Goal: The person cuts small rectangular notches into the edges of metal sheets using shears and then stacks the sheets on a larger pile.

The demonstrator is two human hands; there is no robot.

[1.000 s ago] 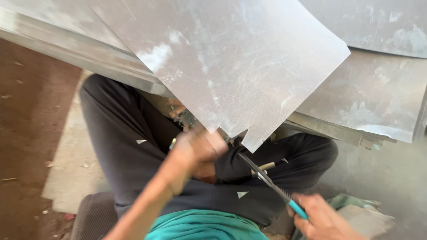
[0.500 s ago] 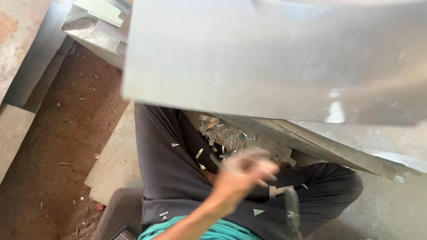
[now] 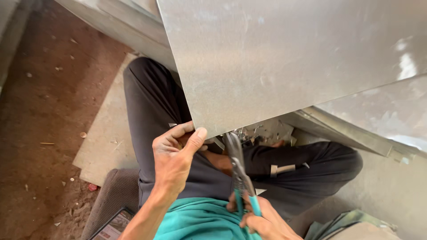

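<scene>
The left hand (image 3: 175, 158) pinches the lower edge of the metal sheet (image 3: 284, 66) at centre frame, steadying it. The right hand (image 3: 258, 220), at the bottom, grips closed teal-handled snips (image 3: 238, 171) whose blades meet that edge for cutting.

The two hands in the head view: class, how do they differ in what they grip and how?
The left hand pinches the lower edge of the metal sheet, thumb on top; the right hand wraps the teal handles of the tin snips. Left sits higher, fully visible; right is low, partly cropped. Both are bare.
</scene>
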